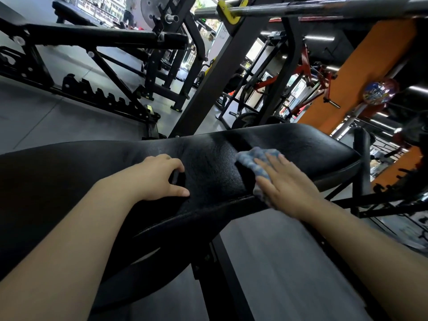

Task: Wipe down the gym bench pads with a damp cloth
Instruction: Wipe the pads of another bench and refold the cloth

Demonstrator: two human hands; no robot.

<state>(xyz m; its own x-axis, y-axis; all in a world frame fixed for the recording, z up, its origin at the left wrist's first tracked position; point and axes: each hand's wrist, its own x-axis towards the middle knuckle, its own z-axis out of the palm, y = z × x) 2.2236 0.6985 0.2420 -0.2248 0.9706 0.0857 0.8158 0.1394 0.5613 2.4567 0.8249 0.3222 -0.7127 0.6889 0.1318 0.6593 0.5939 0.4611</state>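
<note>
Left hand (159, 177): at 9 o'clock of the frame's middle, resting on the pad; fingers curl down into a gap in the upholstery, thumb stretched along the near side. The grip holds no loose thing.
Right hand (287, 186): at 3 o'clock of the left hand, well apart from it; fingers straight and spread, the grip flat and fully open, pressing the cloth down.
Cloth (257, 162): blue and white, bunched, lying on the surface under the right fingers; its far end sticks out toward 11 o'clock of that hand, and a bit hangs at the pad's near edge.
Pad (208, 158): black, textured, glossy; runs across the frame from 9 to 3 o'clock, with a seam or gap just beside the cloth.
Floor (278, 262): grey, below the pad at 6 o'clock.
Rack (217, 72): black upright rising behind the pad toward 12 o'clock.
Barbell (324, 6): steel, across the top at 1 o'clock, sitting in a yellow hook.
Pillar (361, 72): orange, at 2 o'clock, far back.
Writing: none can be read.
</note>
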